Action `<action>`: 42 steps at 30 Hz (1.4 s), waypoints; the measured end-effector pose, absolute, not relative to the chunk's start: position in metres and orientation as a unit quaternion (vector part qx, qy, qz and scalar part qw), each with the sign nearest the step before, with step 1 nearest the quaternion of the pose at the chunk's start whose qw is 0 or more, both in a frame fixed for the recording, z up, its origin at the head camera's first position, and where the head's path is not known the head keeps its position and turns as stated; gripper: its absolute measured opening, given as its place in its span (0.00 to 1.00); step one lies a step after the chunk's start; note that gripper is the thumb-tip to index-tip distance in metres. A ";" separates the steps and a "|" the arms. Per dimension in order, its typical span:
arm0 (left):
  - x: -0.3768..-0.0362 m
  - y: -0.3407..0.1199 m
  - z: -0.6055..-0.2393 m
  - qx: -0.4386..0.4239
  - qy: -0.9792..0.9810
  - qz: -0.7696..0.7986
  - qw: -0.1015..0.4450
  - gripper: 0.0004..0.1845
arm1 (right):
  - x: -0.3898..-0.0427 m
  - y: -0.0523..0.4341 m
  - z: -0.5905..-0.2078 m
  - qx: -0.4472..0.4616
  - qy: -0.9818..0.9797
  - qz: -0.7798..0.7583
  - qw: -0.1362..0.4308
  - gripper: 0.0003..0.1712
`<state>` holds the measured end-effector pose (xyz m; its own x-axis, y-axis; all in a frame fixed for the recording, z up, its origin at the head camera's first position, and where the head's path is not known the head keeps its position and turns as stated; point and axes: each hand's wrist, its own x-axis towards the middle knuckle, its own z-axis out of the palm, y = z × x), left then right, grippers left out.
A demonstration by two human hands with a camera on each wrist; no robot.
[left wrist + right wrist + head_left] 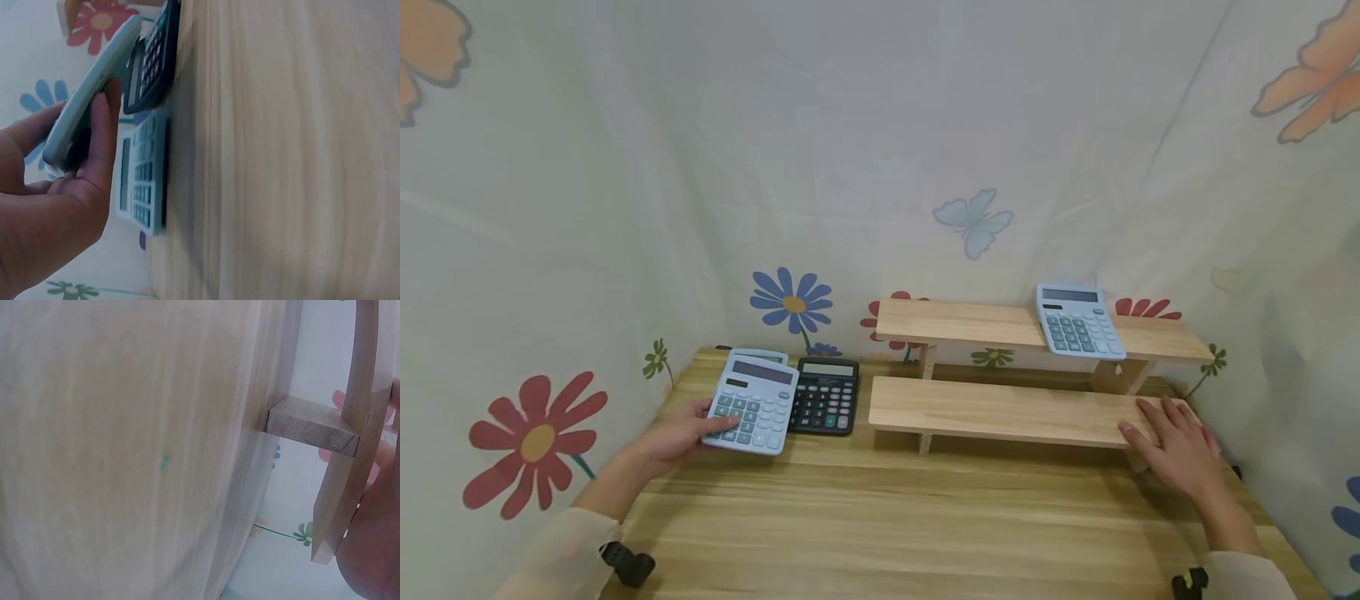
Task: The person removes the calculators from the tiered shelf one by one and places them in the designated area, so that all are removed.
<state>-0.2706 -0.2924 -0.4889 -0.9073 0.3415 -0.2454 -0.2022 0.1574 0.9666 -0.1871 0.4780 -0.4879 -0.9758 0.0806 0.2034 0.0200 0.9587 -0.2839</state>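
My left hand (672, 439) grips a light blue desk calculator (754, 407) by its left edge, thumb over the keys and fingers behind. In the left wrist view this calculator is tilted above the table. A second light blue calculator (142, 178) lies under and behind it, mostly hidden in the head view. Beside that lies a black calculator (833, 395), its left part covered by the held one. My right hand (1180, 446) rests with fingers spread on the right end of the lower board of a two-tier wooden shelf (992, 407).
Another light blue calculator (1078, 321) leans back on the shelf's upper board (955, 318), right of its middle. The wooden table (880, 525) extends in front of the shelf. A flower-printed curtain (865, 150) closes off the back and both sides.
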 end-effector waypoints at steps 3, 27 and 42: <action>-0.271 -0.305 -0.486 0.039 0.725 0.650 0.224 0.34 | -0.188 0.479 -0.487 -0.025 -0.984 0.138 0.109 0.46; -0.252 -0.336 -0.509 -0.033 0.732 0.628 0.262 0.40 | -0.188 0.479 -0.483 -0.023 -0.983 0.139 0.116 0.46; -0.248 -0.331 -0.505 -0.033 0.917 0.372 0.137 0.50 | -0.185 0.475 -0.485 -0.030 -0.984 0.138 0.110 0.47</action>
